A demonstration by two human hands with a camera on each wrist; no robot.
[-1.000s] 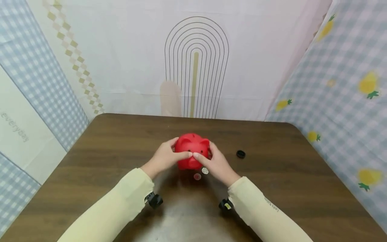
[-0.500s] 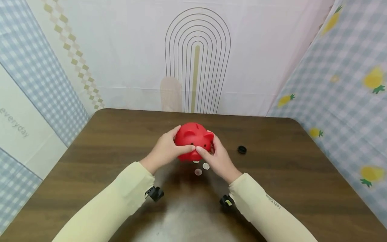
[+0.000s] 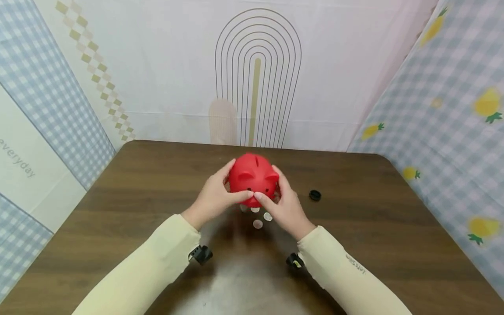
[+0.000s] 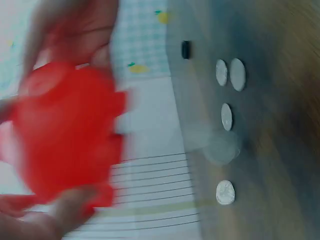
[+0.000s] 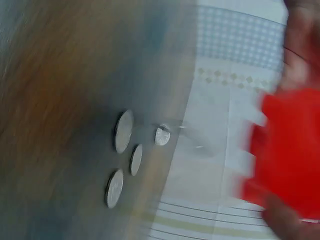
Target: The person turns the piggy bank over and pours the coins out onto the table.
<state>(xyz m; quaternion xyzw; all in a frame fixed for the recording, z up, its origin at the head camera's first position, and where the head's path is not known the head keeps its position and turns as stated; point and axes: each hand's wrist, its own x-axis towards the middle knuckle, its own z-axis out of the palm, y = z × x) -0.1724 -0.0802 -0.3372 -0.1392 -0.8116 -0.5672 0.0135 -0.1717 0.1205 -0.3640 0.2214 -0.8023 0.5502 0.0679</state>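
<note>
Both hands hold a red piggy bank above the table, its face toward me and its coin slot showing on top. My left hand grips its left side and my right hand grips the right, with the thumbs close together over the snout. Underneath, several silvery coins lie on the table, such as one coin in front. In the left wrist view a blurred coin appears among sharper ones. Motion blurs the piggy bank in the right wrist view. Its underside is hidden in the head view.
A small black round cap lies on the brown wooden table, right of the hands. Behind the table hangs a white patterned cloth; checked cloths flank both sides.
Both hands have raised the piggy bank and tipped it, so more of its top and slot shows. More coins have appeared beneath it. The head view has shifted slightly.
</note>
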